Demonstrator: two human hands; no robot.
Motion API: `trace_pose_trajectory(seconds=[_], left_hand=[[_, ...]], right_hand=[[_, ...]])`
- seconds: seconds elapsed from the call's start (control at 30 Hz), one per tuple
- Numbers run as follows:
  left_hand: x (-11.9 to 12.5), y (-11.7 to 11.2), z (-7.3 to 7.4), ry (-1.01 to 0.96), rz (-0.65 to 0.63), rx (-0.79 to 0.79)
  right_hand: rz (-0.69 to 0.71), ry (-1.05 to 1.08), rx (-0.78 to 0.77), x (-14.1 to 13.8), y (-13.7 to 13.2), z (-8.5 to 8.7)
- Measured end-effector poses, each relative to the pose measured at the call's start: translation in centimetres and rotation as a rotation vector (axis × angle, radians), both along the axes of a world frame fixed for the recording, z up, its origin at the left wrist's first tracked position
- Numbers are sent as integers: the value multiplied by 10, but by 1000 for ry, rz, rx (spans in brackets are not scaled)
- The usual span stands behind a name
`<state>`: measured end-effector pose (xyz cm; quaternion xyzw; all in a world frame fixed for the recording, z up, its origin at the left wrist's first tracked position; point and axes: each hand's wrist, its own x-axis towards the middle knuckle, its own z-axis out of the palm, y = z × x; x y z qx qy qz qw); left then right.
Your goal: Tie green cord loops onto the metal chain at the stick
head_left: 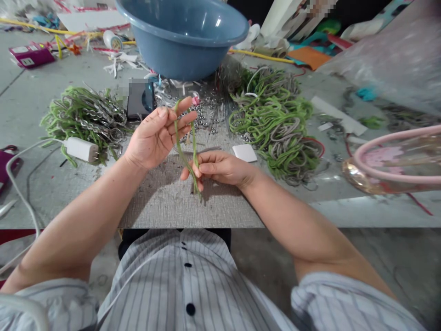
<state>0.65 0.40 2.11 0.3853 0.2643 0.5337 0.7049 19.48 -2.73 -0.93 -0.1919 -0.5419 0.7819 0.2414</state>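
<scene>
A green cord [179,145] forms a loop between my two hands above the table's near edge. The upper end of the loop runs over the fingers of my left hand [156,133], whose thumb and forefinger pinch together there. Lower down, my right hand [220,170] grips the two strands between thumb and fingers, and the loose ends hang below it. To the right lies a big heap of green and grey cords [279,124]. On the left is a bundle of similar cords with metal chains and rings [86,115]. Small metal beads [210,112] are scattered beyond my hands.
A blue basin [182,46] stands at the back. Left of centre lie a dark phone [140,100] and a white charger plug [81,149] with its cable. A white square [244,153] sits by my right wrist. A pink-handled clear bag [396,165] is at right.
</scene>
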Motion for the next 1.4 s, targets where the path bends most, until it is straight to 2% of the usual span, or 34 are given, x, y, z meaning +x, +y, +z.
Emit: trace_pose_trajectory(seconds=[0.17,0.33,0.57,0.77,1.1,1.27,1.4], left_hand=[[-1,4,-1,61,88,39],[-5,10,-3,-25,80,82],[-5,12,-2,94,142,55],[-5,11,4,138,152,23],[-9,16,4,-7,157,10],[-16,22,-2,107,192,102],[-15,20,-1,139,158,95]], right_hand=[[-34,-34,-65,1,1,3],[-64,-122,-98,2,3,4],[-144,-155,-77,2,4,2],[-111,-177,-58,4,6,1],[-115,-259,-32,7,7,0],[-102,-267,-2,7,7,0],[-56,-266,14,8,6,1]])
